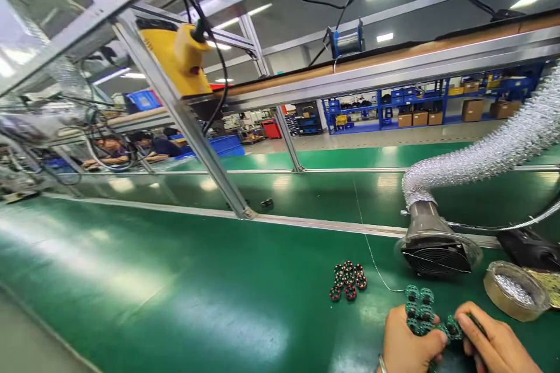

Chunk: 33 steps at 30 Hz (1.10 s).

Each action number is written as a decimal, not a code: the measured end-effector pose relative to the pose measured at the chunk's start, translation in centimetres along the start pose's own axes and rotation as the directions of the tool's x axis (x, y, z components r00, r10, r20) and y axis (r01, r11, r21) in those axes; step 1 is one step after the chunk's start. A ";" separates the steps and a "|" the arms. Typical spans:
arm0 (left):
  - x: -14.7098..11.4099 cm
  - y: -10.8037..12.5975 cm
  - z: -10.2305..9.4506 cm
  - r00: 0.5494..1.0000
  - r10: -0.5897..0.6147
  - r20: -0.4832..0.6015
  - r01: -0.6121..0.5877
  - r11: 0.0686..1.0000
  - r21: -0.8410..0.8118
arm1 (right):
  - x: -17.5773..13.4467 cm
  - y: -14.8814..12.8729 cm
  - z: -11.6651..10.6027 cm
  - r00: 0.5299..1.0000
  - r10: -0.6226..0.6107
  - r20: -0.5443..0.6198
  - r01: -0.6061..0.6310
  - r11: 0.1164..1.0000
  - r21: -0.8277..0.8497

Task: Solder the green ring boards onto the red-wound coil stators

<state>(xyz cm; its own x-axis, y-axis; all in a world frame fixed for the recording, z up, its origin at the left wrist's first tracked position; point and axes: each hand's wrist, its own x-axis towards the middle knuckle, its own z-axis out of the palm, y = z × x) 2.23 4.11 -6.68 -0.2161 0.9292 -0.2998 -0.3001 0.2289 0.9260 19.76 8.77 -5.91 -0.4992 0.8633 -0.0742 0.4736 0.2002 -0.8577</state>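
My left hand (411, 342) is closed on a panel of small round green circuit boards (419, 310), its thumb pressed over the lower edge. Dark parts sit at the middle of several of these boards. At the panel's right end, the fingers of my right hand (496, 335) pinch a round green board (454, 328); whether this piece is still joined to the panel I cannot tell. Left of my hands, a cluster of small dark rings with red and copper-coloured spots (349, 280) lies on the green bench top (210, 291).
A fume extractor fan (437, 257) on a silver flexible duct (481, 154) stands behind my hands. Thin solder wire (371, 256) runs down from a spool (347, 42) on the shelf. A round container (516, 291) sits at right. Aluminium posts (192, 128) rise behind.
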 end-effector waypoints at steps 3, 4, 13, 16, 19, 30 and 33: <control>0.4 -0.2 0.2 0.999 -0.017 -0.034 0.018 1.000 0.022 | 0.3 -0.5 0.6 0.972 -0.181 -0.147 0.149 0.967 -0.206; 0.5 -0.3 0.2 0.999 -0.024 -0.047 0.025 0.999 0.022 | 0.4 -0.6 0.8 0.955 -0.206 -0.212 0.155 0.960 -0.233; 0.3 -0.1 0.2 0.999 0.032 0.016 -0.033 0.995 0.093 | 0.3 -2.1 2.3 0.995 -0.082 -0.048 0.084 0.996 0.038; 0.0 0.5 0.5 1.000 0.014 0.006 -0.014 0.997 0.071 | 0.3 -2.1 2.3 0.963 -0.209 -0.168 0.197 0.977 -0.081; -0.5 1.5 0.7 0.997 0.056 0.059 -0.059 0.997 0.056 | 0.3 -2.4 2.4 0.988 -0.074 -0.138 0.078 0.997 0.023; -1.0 2.8 0.9 0.982 0.073 0.172 -0.105 0.977 0.184 | 0.2 -2.3 2.9 0.893 -0.361 -0.270 0.279 0.913 -0.297; -0.8 2.8 1.0 0.984 0.089 0.156 -0.125 0.963 0.238 | 0.5 -1.7 3.5 0.892 -0.364 -0.268 0.271 0.905 -0.328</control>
<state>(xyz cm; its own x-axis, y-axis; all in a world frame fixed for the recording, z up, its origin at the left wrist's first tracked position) 2.45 4.33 -3.60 -0.0938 0.9797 -0.1769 -0.0415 0.1737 0.9839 16.21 7.23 -6.24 -0.4235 0.8213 0.3823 0.5312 0.5670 -0.6296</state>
